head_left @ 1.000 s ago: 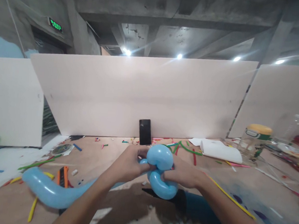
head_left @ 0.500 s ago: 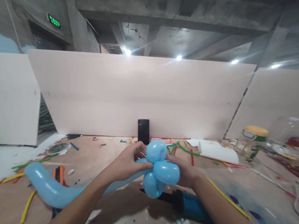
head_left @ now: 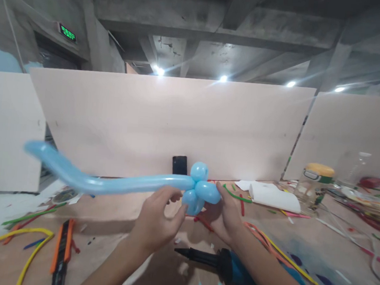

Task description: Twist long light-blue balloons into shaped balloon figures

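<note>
A light blue modelling balloon (head_left: pixel 120 184) is raised above the table. Its long, bent tail stretches to the left, and at the other end round and oval bubbles are twisted into a cluster (head_left: pixel 207 192). My right hand (head_left: pixel 225 218) grips that cluster from the right, thumb on the oval bubble, with other fingers hidden behind. Just left of the lower bubbles is my left hand (head_left: pixel 160 215), its fingers curved and thumb apart from them. The thumb tip is at the lower bubble's edge; whether it presses there I cannot tell.
Below my hands lies a blue and black balloon pump (head_left: pixel 228 268). An orange and black cutter (head_left: pixel 62 253) and a yellow balloon strip (head_left: pixel 40 233) are at left. A black phone (head_left: pixel 179 169) leans on the white board (head_left: pixel 165 122). Rolled paper (head_left: pixel 274 197) and a yellow-lidded jar (head_left: pixel 314 184) stand right.
The balloon's tail has swung up from the table to roughly level. My left hand has let go of the cluster's twisted joint and moved lower; the cluster sits slightly farther away.
</note>
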The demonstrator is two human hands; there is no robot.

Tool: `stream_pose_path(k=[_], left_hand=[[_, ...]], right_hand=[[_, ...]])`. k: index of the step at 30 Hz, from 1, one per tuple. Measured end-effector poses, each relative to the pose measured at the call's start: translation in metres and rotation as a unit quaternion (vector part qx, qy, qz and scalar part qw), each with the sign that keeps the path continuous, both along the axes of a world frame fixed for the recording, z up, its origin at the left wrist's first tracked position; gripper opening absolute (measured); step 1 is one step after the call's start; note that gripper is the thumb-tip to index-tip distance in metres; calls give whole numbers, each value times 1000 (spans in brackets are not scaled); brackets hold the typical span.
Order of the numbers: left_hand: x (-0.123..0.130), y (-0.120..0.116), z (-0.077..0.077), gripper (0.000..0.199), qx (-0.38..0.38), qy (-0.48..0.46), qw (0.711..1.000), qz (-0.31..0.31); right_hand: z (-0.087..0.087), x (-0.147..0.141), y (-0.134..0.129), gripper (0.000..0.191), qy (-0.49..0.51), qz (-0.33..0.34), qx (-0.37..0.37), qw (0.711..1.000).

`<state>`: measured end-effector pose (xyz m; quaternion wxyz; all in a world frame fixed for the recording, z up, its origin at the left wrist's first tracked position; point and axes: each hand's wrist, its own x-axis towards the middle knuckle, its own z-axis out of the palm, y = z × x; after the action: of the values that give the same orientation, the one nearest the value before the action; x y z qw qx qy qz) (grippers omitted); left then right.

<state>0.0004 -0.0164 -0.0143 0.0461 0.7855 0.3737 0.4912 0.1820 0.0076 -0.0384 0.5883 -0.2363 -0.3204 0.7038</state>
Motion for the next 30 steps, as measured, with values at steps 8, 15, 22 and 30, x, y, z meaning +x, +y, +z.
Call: stream_pose_path(k=[8,15,22,30], left_hand=[[2,18,-11,46,-296,-132,939,-116],[-5,20,-13,37,-282,-80,953,-80],[-5,22,-20,39,-287,-99,946,-116],[1,21,-30,46,-329,-207,916,-97]], right_hand=[[0,-14,-10,34,-31,30,9,999],[-3,-9,-10,47,-85,157,-30,983],[-5,-12,-11,37,-125,109,-22,986],[1,-22,-21,36,-175,93,14,980]])
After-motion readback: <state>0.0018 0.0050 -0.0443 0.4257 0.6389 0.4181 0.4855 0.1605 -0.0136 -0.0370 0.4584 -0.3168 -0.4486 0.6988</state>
